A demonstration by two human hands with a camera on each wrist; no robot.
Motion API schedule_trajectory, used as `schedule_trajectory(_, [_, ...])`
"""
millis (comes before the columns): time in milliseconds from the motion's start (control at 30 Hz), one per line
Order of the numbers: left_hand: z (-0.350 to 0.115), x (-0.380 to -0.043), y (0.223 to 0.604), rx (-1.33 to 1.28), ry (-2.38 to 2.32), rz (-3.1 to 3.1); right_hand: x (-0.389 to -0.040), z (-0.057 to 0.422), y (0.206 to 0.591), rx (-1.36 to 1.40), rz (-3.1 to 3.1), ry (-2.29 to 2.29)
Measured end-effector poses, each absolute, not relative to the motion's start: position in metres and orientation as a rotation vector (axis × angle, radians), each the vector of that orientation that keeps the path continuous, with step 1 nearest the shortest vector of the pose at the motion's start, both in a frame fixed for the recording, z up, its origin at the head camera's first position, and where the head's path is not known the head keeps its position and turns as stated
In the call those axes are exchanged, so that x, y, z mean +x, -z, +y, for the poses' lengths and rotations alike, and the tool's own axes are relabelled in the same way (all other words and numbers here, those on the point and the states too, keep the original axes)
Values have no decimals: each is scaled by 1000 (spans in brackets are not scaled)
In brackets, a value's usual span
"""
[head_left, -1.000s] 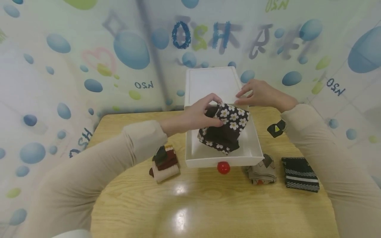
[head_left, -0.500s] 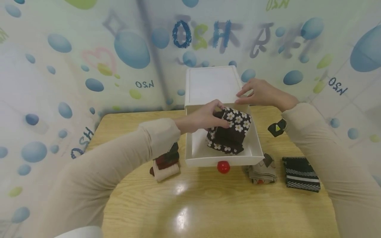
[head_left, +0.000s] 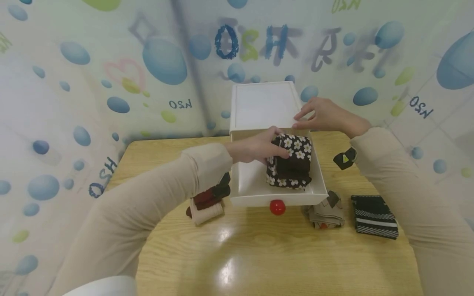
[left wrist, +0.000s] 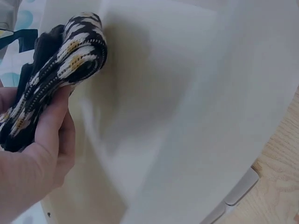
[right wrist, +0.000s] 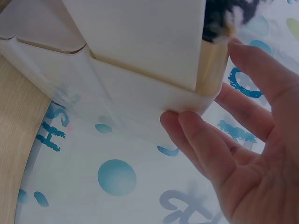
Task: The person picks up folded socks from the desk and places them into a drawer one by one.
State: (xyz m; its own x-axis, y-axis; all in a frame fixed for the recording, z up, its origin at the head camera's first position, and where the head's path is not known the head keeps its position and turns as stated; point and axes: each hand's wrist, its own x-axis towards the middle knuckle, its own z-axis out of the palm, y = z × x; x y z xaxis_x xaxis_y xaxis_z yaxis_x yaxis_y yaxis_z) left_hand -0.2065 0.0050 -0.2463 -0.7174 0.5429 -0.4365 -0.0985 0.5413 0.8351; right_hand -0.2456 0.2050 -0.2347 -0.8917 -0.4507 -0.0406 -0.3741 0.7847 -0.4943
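A white box (head_left: 264, 105) stands at the back of the table with its drawer (head_left: 255, 201) pulled out and a red ball knob (head_left: 277, 207) on the drawer front. Over the drawer's right part, my left hand (head_left: 255, 148) grips folded black socks (head_left: 294, 166) with white daisies. In the left wrist view, thumb and fingers pinch the rolled socks (left wrist: 77, 58) from both sides, with the drawer's bare bottom (left wrist: 149, 65) beside them. My right hand (head_left: 327, 117) holds the box's front right corner, thumb and fingertips on either side of its edge (right wrist: 187, 105).
Left of the drawer lie folded beige and dark red socks (head_left: 207, 205), partly behind my left sleeve. To the right are folded grey-beige socks (head_left: 326, 216) and black striped ones (head_left: 375, 216). A black item with a yellow mark (head_left: 344, 159) is near my right cuff.
My left hand has moved right and slightly down with the daisy socks, which now sit straighter over the drawer's right side. My right hand has stayed at the box corner.
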Motion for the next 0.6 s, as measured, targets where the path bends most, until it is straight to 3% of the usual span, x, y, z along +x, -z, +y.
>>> schedule_trajectory(600, [7, -206, 253, 432, -1100, 1993, -244, 205, 235, -706, 2835, 752])
